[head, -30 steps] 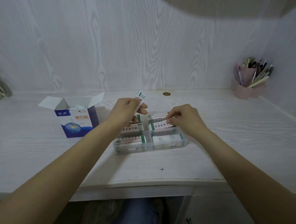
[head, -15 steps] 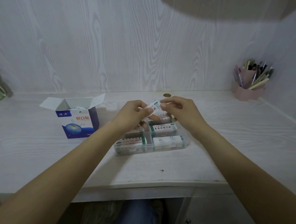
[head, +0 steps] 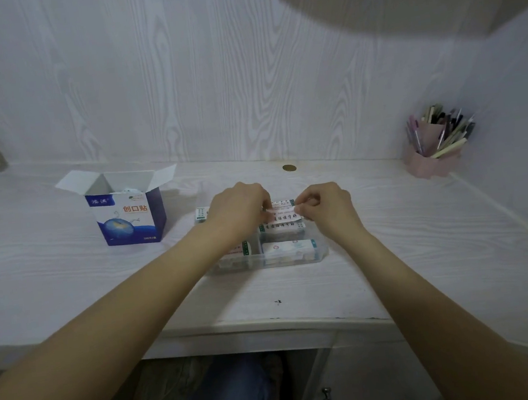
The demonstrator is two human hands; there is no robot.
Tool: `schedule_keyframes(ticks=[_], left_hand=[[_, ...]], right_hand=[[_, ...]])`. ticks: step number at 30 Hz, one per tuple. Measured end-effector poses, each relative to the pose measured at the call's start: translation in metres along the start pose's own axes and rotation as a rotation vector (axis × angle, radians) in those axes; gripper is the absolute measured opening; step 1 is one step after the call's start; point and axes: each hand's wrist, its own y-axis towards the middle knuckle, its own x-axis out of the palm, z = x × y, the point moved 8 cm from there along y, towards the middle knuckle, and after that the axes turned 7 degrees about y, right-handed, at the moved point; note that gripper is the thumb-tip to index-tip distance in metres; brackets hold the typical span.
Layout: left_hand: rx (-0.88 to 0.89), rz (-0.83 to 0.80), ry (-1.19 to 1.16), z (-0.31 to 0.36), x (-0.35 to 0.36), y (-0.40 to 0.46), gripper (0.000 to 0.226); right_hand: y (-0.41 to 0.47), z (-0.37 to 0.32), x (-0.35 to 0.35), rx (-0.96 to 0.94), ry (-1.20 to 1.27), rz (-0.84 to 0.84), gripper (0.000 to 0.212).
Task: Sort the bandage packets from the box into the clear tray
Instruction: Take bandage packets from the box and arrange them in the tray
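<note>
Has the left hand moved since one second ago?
Yes. The left hand dropped lower over the clear tray, meeting the right hand on a bandage packet.

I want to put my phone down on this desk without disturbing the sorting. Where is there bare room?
Free: the desk between the clear tray and pen holder, and the front strip before the tray. Crowded: between the box and tray, where both hands work.

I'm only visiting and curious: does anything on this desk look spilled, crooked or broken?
Nothing stands out. The box stands upright with its flaps open, the tray sits flat with packets lying in its compartments, and both hands, left and right, hold one packet over it. The pen holder is upright too.
</note>
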Motion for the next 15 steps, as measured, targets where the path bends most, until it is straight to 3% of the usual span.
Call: schedule_keyframes(ticks=[7, 15], left_hand=[[0.024, -0.070, 0.072, 0.004, 0.010, 0.006, 0.021], [0.041, -0.126, 0.089, 0.005, 0.017, 0.008, 0.023]], right_hand=[[-0.001, -0.002, 0.013, -0.018, -0.309, -0.111, 0.011], [-0.002, 0.000, 0.013, 0.018, -0.484, -0.124, 0.017]])
